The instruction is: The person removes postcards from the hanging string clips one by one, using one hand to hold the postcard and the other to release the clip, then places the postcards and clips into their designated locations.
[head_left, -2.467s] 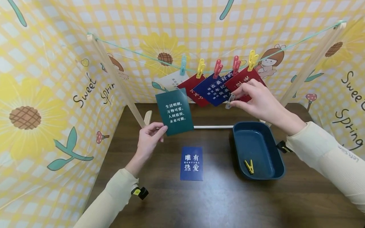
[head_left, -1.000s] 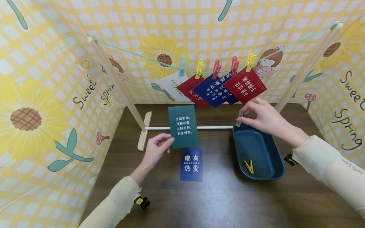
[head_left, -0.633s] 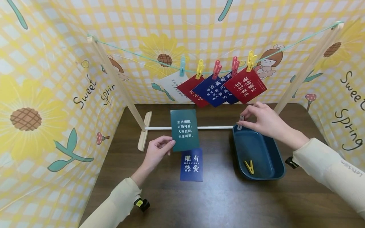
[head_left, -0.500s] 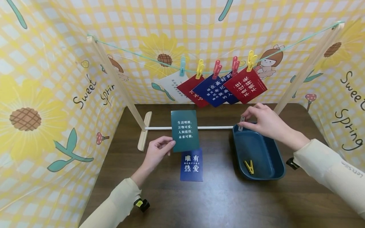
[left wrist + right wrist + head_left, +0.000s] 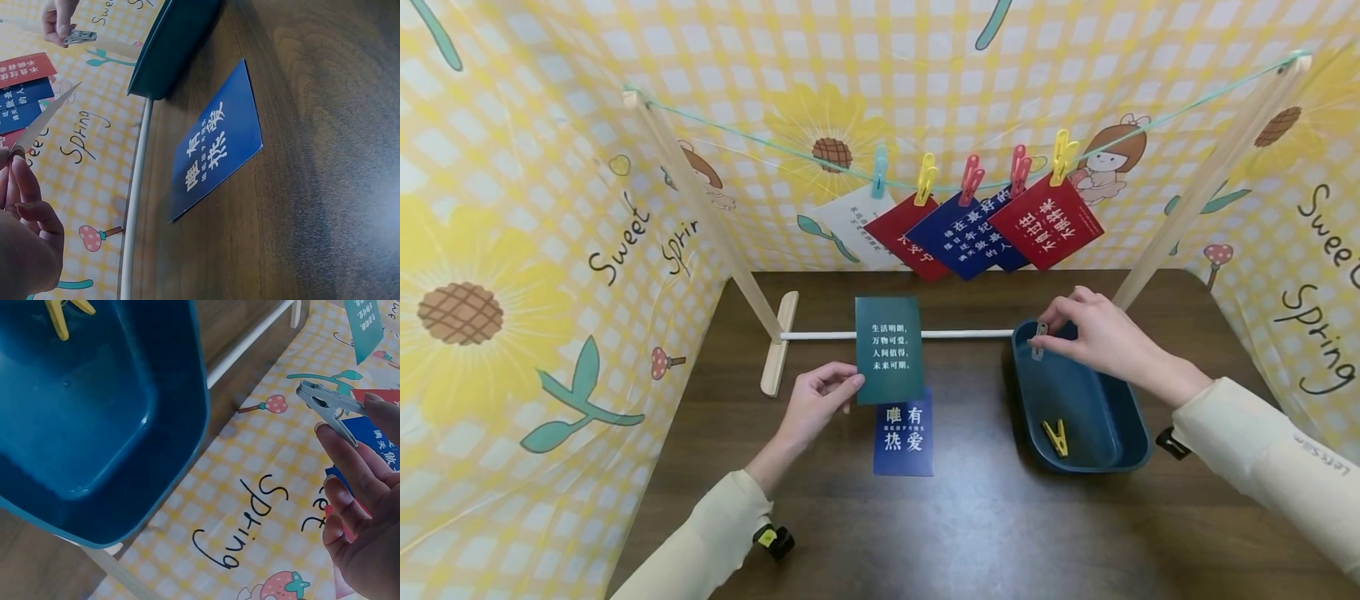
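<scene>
My left hand [image 5: 822,400] pinches the lower left edge of a dark green card [image 5: 889,350] with white lettering, held up above the table. In the left wrist view that card shows nearly edge-on. Between thumb and fingers of my right hand [image 5: 1093,333] is a grey clothespin [image 5: 328,403], over the far left part of a blue basin [image 5: 1138,425]. A yellow clothespin [image 5: 1056,438] lies in the basin. On the table a blue card [image 5: 904,450] lies flat, its top edge overlapped by the green card in the head view.
Behind, a green string [image 5: 745,136] runs between two wooden posts [image 5: 700,212]. From it hang several cards, such as a red card [image 5: 1047,223] and a white card [image 5: 857,221], on coloured clothespins [image 5: 926,179]. A white rod [image 5: 820,336] crosses low between the posts.
Both hands have come down from near the string. The green card moved down and to the right; the grey clothespin moved down and right to above the basin.
</scene>
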Motion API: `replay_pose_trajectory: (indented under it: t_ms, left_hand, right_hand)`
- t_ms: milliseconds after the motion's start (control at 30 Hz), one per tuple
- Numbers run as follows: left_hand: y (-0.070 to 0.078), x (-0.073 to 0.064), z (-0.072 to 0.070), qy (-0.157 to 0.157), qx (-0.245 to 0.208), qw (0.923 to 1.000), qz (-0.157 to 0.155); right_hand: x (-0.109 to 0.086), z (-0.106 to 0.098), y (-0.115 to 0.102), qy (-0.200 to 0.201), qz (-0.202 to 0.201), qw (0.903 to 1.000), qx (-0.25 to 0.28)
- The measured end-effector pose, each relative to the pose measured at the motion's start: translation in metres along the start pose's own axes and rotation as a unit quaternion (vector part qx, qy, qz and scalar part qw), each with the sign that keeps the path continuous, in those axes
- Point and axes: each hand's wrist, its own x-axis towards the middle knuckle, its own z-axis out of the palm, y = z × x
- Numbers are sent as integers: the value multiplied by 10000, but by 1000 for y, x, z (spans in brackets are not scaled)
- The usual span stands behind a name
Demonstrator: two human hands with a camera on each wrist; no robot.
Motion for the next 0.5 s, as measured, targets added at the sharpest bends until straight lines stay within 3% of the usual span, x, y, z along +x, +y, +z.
replay_pose_trajectory:
  t_ms: [500]
  left_hand:
    - [-17,-5,5,-47,113,9992,-391]
  right_hand:
    - [-14,16,19,-175,219,9996,-19]
